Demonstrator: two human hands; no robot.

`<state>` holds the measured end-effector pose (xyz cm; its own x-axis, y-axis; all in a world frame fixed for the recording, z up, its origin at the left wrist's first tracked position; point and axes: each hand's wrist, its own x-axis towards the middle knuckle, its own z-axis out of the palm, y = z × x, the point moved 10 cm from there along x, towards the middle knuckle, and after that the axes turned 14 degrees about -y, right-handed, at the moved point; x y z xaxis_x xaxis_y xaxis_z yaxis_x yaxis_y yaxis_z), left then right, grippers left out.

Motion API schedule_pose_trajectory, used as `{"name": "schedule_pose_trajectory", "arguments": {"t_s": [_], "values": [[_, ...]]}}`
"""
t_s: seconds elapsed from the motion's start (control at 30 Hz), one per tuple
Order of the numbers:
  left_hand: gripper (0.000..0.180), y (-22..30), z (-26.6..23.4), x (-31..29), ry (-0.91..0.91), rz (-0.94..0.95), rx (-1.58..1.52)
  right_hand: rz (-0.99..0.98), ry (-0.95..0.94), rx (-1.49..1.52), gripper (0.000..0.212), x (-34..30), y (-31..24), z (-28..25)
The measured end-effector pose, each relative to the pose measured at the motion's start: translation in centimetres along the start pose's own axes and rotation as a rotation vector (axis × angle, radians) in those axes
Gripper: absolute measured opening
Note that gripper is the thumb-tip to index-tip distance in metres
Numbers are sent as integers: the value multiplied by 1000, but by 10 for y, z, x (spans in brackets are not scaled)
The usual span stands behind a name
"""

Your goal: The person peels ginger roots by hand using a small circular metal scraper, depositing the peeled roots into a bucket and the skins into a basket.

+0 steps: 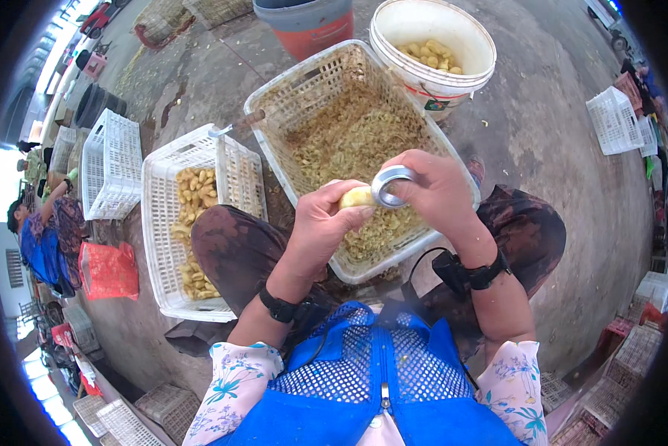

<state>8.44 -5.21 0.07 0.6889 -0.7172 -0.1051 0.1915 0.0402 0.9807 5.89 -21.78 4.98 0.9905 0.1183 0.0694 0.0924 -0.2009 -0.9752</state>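
Note:
In front of my chest, above a white basket, my left hand [325, 223] pinches a small pale-yellow peeled vegetable [357, 198] between thumb and fingers. Its exact kind I cannot tell. My right hand [439, 189] is closed around a shiny metal ring [390, 186], whose near rim touches or almost touches the vegetable's right end. Below both hands, the large white basket [273, 111] holds a thick layer of yellow-brown peelings [356, 137]. Left of my knee, another white basket [155, 245] contains many yellowish-brown pieces [195, 189].
A white bucket [382, 37] with yellow pieces stands beyond the peelings basket, beside a grey-and-red bucket [311, 33]. A tool with a wooden handle [248, 121] rests across the left basket's rim. A person in blue [44, 238] sits at far left near a red bag [108, 270].

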Motion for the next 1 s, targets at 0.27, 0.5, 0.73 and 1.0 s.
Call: {"name": "schedule_pose_trajectory", "arguments": {"t_s": [0.27, 0.5, 0.73, 1.0], "values": [[22, -1, 3, 0, -21, -114, 66, -169, 112, -331, 8, -4, -25, 3], [23, 13, 1, -3, -3, -56, 259, 44, 237, -346, 10, -6, 0, -32], [31, 9, -2, -1, -5, 31, 54, 26, 59, -49, 10, -5, -3, -6], [36, 6, -5, 1, 25, 90, 62, 32, 7, 84, 8, -2, 8, 7]]}}
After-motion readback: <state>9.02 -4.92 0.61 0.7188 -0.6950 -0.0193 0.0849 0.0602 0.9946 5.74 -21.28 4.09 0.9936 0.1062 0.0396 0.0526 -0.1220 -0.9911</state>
